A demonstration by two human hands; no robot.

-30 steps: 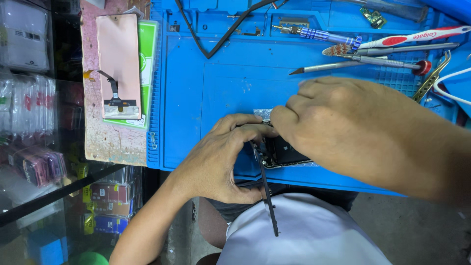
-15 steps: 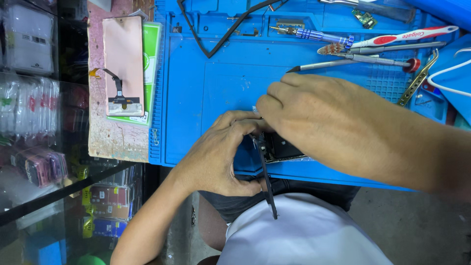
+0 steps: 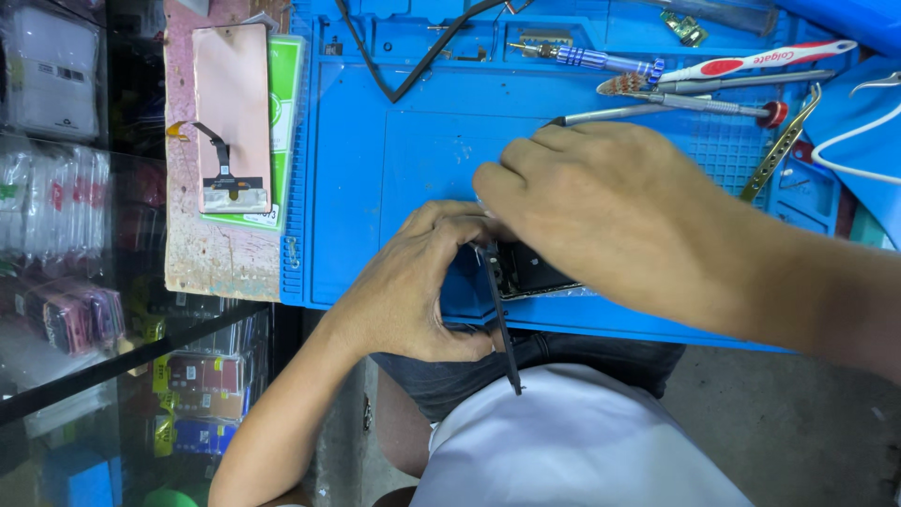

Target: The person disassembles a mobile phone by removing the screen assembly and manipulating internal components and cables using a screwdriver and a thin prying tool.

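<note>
An opened black phone (image 3: 533, 272) lies at the near edge of a blue work mat (image 3: 375, 169). My left hand (image 3: 422, 282) curls around its left end, fingers pinched at the edge. My right hand (image 3: 601, 207) lies over the phone from the right and hides most of it, fingertips meeting the left hand. A thin black strip (image 3: 502, 329) hangs from the phone down past the mat's edge over my lap. What my right fingers pinch is hidden.
A pink phone screen panel with a black flex cable (image 3: 230, 117) lies on a worn board at the left. Screwdrivers (image 3: 601, 61), a toothbrush (image 3: 760, 61), a brush and tweezers (image 3: 779, 150) lie along the mat's far right. A black cable (image 3: 413, 66) loops at the top. Glass shelves stand at the left.
Both hands have shifted slightly leftward along the mat's near edge with the phone. My right hand now covers more of the phone.
</note>
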